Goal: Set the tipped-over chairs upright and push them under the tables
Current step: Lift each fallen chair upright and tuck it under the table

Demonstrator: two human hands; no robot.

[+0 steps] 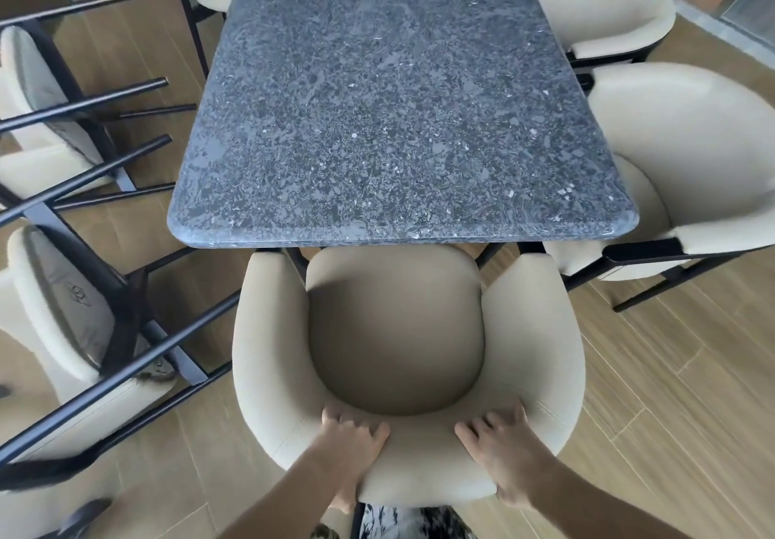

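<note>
The cream chair [402, 328] is stood upright at the near end of the speckled tabletop [394, 110], seat front just tucked under the edge. Its curved back is gripped by the left hand [352, 433] and right hand [503, 442] — fingers curled over. Two tipped chairs [75, 328] are seen lying left on the floor.

We see cream tub chair [398, 328] upright at dark speckled table [390, 110], seat front just under edge. Two matching chairs [63, 308] lie tipped at left, black legs sideways.
</note>
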